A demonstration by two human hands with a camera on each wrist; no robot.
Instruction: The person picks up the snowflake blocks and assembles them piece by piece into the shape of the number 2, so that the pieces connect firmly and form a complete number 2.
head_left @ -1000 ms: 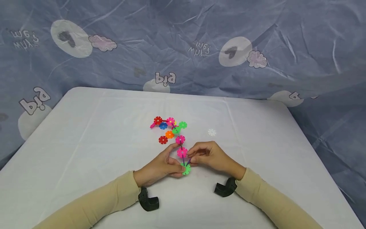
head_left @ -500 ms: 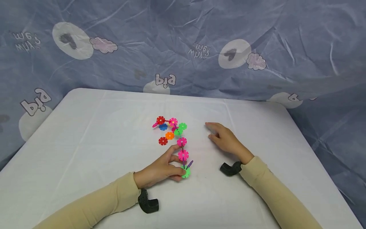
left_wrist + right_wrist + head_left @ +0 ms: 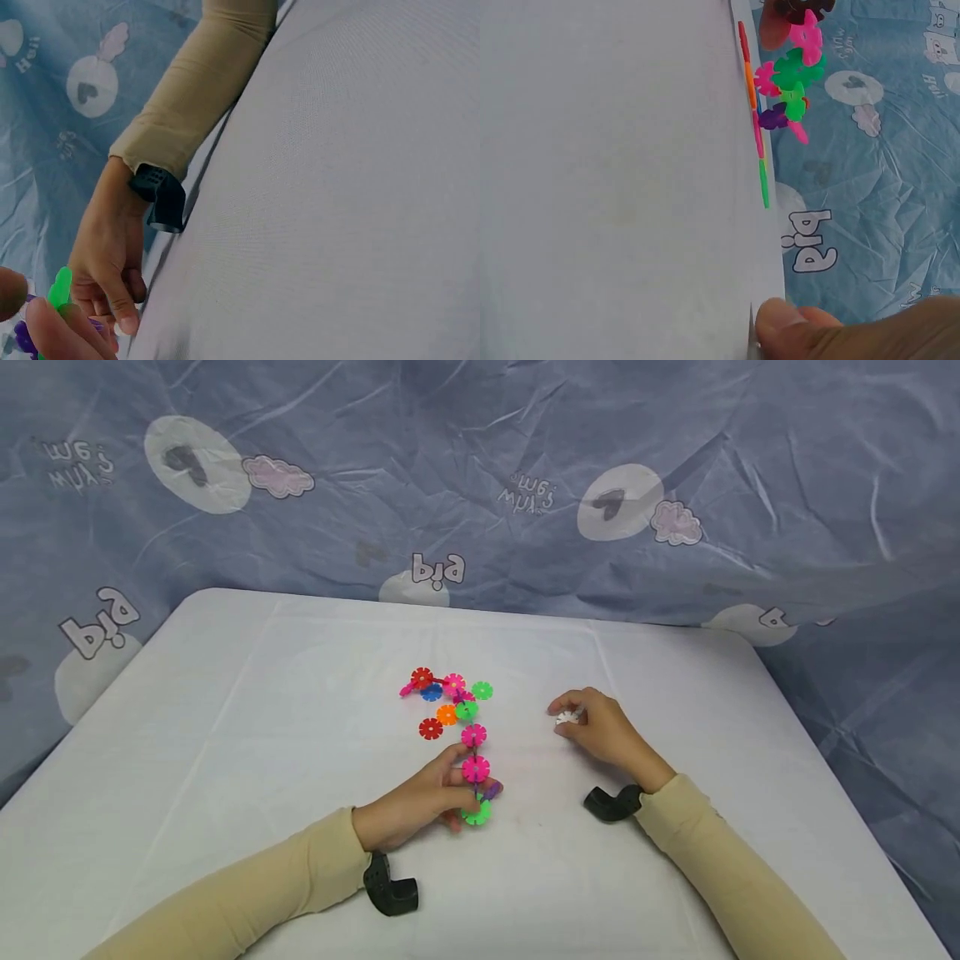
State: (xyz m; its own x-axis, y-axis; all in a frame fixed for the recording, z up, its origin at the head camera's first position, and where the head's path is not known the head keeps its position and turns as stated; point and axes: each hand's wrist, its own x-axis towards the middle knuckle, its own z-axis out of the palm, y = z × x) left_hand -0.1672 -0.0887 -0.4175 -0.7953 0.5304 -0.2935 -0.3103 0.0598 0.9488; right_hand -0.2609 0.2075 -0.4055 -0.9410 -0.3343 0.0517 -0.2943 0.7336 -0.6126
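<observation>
Right hand (image 3: 606,727): I log it off the purple piece (image 3: 492,790).
White disc (image 3: 567,717): now pinched by its fingers.

Linked discs (image 3: 476,769) over the surface (image 3: 300,752): thin plastic look, smooth, brightly coloured through. White disc (image 3: 567,717) above the surface: plastic look too, finish too small to tell. Surface covering: white cloth, matt, fine weave, faint creases. Backdrop (image 3: 450,452) behind the surface: printed cloth, wrinkled, slight sheen on folds. Sleeves (image 3: 247,889) over the surface: tan cloth, matt, soft. Wrist mounts (image 3: 392,894) over the surface: black, hard plastic look, dull.
</observation>
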